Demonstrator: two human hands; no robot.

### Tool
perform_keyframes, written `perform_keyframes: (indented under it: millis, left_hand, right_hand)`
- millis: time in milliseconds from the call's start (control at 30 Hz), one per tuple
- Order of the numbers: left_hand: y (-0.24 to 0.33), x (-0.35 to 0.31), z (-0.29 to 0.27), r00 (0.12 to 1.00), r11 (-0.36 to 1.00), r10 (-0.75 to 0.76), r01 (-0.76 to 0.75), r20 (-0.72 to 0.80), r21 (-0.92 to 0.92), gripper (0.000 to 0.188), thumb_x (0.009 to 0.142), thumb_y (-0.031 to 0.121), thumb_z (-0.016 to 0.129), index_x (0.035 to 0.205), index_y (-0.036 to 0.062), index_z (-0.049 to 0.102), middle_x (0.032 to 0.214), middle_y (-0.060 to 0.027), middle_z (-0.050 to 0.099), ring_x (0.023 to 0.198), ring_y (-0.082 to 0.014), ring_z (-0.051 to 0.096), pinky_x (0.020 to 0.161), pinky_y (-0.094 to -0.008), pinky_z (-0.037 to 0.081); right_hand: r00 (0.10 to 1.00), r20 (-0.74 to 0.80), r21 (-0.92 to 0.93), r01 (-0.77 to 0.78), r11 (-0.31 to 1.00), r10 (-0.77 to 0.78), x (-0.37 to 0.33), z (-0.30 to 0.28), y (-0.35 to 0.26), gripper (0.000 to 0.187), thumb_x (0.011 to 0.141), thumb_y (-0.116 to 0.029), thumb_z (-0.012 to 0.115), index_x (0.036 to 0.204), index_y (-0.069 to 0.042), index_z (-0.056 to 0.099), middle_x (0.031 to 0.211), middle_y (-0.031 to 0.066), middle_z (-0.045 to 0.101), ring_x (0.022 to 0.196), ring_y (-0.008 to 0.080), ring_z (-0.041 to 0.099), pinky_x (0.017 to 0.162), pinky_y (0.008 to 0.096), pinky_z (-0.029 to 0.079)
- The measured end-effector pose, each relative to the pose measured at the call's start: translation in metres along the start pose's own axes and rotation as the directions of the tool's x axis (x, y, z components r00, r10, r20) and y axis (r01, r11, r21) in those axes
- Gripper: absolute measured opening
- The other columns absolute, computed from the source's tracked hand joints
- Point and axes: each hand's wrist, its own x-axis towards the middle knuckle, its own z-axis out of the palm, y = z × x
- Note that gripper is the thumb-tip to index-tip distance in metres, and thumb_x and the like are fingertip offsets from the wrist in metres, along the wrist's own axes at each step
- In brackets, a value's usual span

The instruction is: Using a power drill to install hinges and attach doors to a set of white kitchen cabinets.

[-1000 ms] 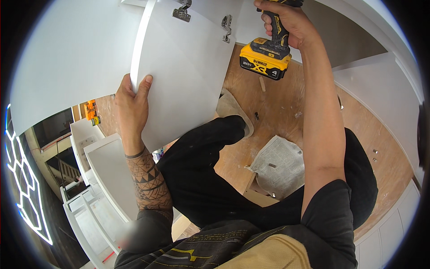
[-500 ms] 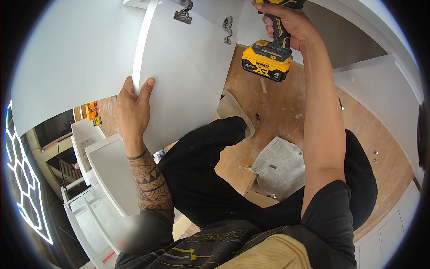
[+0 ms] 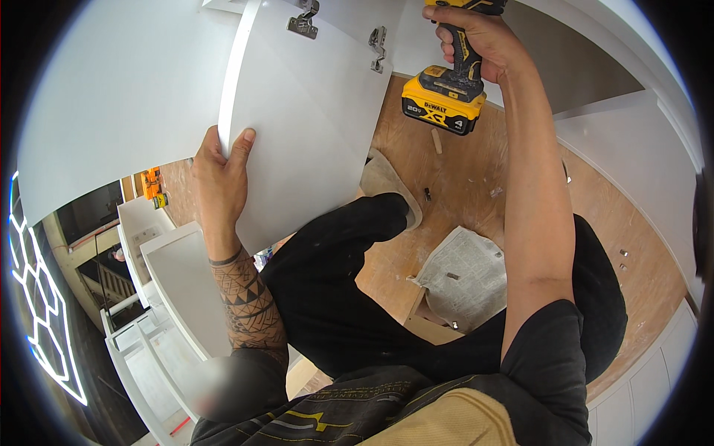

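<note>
My left hand (image 3: pixel 224 178) grips the edge of a white cabinet door (image 3: pixel 312 141), thumb on the near face and fingers behind the edge. Two metal hinges are at the door's far end: a cup hinge (image 3: pixel 303 21) and another hinge (image 3: pixel 378 49) to its right. At the upper right, my right hand (image 3: pixel 483 37) is wrapped round the handle of a yellow and black cordless drill (image 3: pixel 446 88). The battery base points toward me; the drill's front end runs out past the top of the view.
Wood-patterned flooring (image 3: pixel 476 178) carries scattered small metal pieces and a crumpled grey cloth-like sheet (image 3: pixel 462 271) near my bent legs (image 3: pixel 335 297). White cabinet panels (image 3: pixel 632 149) stand on the right. At left are white drawer-like boxes (image 3: pixel 182 275) and an orange tool (image 3: pixel 152 184).
Almost nothing differs. My left hand still holds the door's edge, and the drill stays in the same place in my right hand.
</note>
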Motion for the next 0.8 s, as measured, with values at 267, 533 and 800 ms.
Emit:
perform_keyframes:
  millis: [267,533,800]
  left_hand:
    - [-0.001,-0.001,0.000,1.000,1.000,-0.007,0.007,-0.010,-0.011,0.045,0.099,0.042,0.072,0.107,-0.0020,0.067,0.076,-0.0122,0.068,0.069,-0.0190,0.062,0.068,-0.0359,0.051]
    - [0.001,0.000,-0.001,1.000,1.000,-0.012,0.012,-0.002,0.005,0.045,0.099,0.043,0.072,0.106,-0.0013,0.068,0.075,-0.0115,0.067,0.068,-0.0182,0.060,0.066,-0.0356,0.049]
    - [-0.001,0.000,-0.003,1.000,0.999,-0.005,0.005,0.003,-0.037,0.044,0.098,0.041,0.074,0.106,-0.0027,0.068,0.076,-0.0103,0.067,0.069,-0.0172,0.060,0.066,-0.0341,0.050]
  right_hand:
    - [1.000,-0.003,-0.027,0.007,1.000,-0.007,0.003,0.002,0.001,0.015,0.093,-0.015,0.079,0.089,-0.006,0.068,0.068,0.0018,0.061,0.055,0.0133,0.054,0.052,0.0301,0.048]
    - [0.999,0.011,0.035,0.031,0.999,-0.032,0.004,0.002,0.003,0.017,0.093,-0.016,0.080,0.087,-0.007,0.068,0.067,0.0014,0.060,0.053,0.0132,0.053,0.050,0.0306,0.046]
    - [0.998,0.004,-0.072,0.064,0.995,-0.064,0.006,0.001,-0.001,0.022,0.091,-0.016,0.081,0.078,-0.008,0.065,0.063,0.0011,0.058,0.051,0.0129,0.050,0.048,0.0309,0.042]
